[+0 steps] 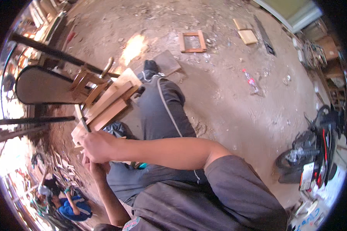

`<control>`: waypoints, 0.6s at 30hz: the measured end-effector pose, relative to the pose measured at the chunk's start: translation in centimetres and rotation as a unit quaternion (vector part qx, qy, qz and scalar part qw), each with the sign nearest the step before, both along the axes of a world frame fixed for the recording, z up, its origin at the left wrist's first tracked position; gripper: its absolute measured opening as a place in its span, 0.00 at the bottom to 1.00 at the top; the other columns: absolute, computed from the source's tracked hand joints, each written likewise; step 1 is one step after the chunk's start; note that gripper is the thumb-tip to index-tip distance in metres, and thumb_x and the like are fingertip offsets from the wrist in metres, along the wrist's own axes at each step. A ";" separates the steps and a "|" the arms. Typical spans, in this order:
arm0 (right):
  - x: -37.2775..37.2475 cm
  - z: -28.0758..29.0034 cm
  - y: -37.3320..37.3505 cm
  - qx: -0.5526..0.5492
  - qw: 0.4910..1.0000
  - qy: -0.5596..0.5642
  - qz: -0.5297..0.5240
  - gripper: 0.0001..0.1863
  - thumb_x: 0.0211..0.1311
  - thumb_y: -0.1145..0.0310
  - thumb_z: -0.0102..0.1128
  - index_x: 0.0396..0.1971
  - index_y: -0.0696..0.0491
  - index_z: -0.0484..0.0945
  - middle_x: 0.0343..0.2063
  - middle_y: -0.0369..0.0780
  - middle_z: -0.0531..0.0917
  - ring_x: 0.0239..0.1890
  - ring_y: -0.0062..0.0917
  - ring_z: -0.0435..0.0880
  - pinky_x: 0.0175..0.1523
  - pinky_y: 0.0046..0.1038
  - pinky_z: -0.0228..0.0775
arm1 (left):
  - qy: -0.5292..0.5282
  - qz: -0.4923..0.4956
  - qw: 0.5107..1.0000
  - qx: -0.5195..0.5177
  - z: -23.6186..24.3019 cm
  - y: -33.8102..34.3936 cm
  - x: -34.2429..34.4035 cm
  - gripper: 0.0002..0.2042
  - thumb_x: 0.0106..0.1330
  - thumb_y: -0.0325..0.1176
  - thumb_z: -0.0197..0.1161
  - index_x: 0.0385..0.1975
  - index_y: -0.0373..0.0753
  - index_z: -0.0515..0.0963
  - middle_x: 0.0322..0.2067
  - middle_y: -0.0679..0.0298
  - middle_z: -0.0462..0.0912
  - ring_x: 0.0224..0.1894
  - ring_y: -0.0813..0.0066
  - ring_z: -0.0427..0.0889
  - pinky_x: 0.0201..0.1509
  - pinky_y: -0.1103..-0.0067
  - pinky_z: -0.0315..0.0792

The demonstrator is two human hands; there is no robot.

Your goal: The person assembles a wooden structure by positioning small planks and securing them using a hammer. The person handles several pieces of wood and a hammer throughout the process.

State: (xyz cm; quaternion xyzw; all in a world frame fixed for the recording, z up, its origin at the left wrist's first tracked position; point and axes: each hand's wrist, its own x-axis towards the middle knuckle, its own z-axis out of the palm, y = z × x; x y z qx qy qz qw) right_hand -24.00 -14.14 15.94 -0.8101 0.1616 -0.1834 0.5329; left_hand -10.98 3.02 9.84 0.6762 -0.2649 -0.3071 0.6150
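My right hand (99,146) is closed in a fist at the near end of some wooden boards (110,101). A slim, dark, blade-like tool (84,124) sticks up past its knuckles, and the grip is hidden in the fist. Just below, my left hand (91,163) has its fingers curled against the underside of the right; what they hold, if anything, is out of sight. Pale and reddish-brown boards lie stacked slantwise beside my leg (162,107), next to a wooden piece with slots (83,85).
Black metal bars (46,49) and a dark rounded panel (44,84) stand at the left. On the dirt floor lie a small wooden frame (192,41), wood blocks (247,36) and a plastic bottle (251,81). A motorcycle (316,150) stands right. People (71,206) sit lower left.
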 end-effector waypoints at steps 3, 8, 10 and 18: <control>-0.1 0.1 0.0 0.043 0.997 0.034 0.048 0.19 0.58 0.62 0.64 0.40 0.63 0.81 0.32 0.58 0.86 0.40 0.53 0.88 0.47 0.47 0.81 | -0.072 -0.057 0.996 0.017 0.4 0.1 -0.4 0.12 0.71 0.36 0.62 0.43 0.31 0.79 0.35 0.66 0.84 0.33 0.80 0.81 0.36 0.82 0.74; -0.4 -0.3 0.6 0.026 0.999 0.027 0.017 0.19 0.64 0.62 0.60 0.45 0.63 0.79 0.36 0.60 0.86 0.44 0.55 0.87 0.51 0.49 0.79 | -0.014 -0.036 0.999 0.029 0.7 0.1 -2.1 0.11 0.74 0.34 0.58 0.38 0.30 0.79 0.31 0.66 0.84 0.31 0.83 0.80 0.35 0.84 0.72; -0.2 -0.5 0.6 0.022 0.995 0.092 0.041 0.19 0.66 0.59 0.62 0.44 0.61 0.80 0.40 0.60 0.86 0.46 0.54 0.87 0.53 0.47 0.80 | 0.001 -0.031 0.999 0.032 0.8 0.2 -3.2 0.12 0.75 0.35 0.57 0.36 0.31 0.78 0.28 0.66 0.83 0.29 0.83 0.80 0.34 0.83 0.72; -0.2 -1.1 -0.1 -0.039 0.975 0.198 0.095 0.25 0.72 0.48 0.54 0.40 0.59 0.82 0.38 0.57 0.87 0.45 0.54 0.86 0.52 0.52 0.77 | 0.218 0.045 0.973 0.057 1.9 0.6 -3.2 0.12 0.78 0.41 0.58 0.38 0.39 0.74 0.19 0.66 0.75 0.17 0.78 0.74 0.18 0.80 0.69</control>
